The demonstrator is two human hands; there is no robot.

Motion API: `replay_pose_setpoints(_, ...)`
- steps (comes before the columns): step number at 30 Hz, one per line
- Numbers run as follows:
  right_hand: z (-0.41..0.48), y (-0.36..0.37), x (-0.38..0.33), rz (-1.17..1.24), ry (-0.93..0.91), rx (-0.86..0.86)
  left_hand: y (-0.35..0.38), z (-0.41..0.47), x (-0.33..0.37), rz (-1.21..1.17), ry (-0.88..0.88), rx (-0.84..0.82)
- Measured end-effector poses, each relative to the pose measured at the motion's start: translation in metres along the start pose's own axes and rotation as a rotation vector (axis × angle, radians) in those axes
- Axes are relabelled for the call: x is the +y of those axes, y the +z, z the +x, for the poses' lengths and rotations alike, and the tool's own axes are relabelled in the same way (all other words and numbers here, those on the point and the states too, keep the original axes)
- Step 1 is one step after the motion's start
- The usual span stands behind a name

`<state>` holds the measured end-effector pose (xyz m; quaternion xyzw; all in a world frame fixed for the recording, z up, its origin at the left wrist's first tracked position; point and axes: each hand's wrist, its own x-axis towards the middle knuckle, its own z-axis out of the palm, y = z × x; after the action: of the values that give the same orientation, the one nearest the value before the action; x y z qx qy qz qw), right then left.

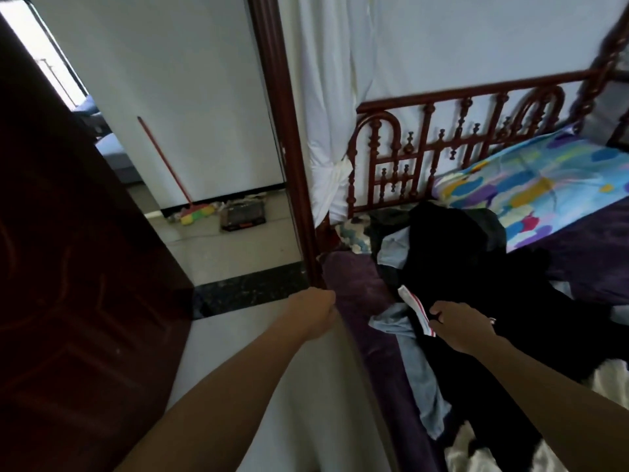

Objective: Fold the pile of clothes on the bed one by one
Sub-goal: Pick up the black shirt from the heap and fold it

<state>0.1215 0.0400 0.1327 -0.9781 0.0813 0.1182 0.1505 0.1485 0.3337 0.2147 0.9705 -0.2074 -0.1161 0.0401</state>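
forearms, two, bare, entering from the bottom of the view.

left hand (315,313): at the near left corner of the bed (592,267), beside the foot of a dark wooden post (282,131) and against the edge of a white curtain (326,97). fingers curl away from the camera; whether they grip anything cannot be told.

right hand (463,327): over the near edge of the bed, thumb and fingers closed in a pinch on the white-and-red striped band (413,306) of a black garment (483,287).

black garment: spread across the near left part of the bed, on top of the pile of clothes (452,240).

pile of clothes: mostly dark, heaped from the carved wooden rail (442,148) at the left end of the bed down to the near edge.

light blue garment (422,376): partly under the black one, trailing along the near edge.

purple cover (357,291): under the pile, wrapped over the near left corner.

patterned sheet (544,185): blue, yellow and purple, along the far edge beside the rail.

dark wooden door (68,267): left of the bed, standing open.

red-handled broom (163,165): leaning on the far wall beyond the door, head on the floor, just beside a dark box (243,216).
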Motion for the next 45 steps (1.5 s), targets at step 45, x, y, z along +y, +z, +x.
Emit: replay_pose_setpoints(45,0.231,0.142,0.235,0.504,0.791,0.105,0.257,0.422,0.133,-0.207,0.433,-0.431)
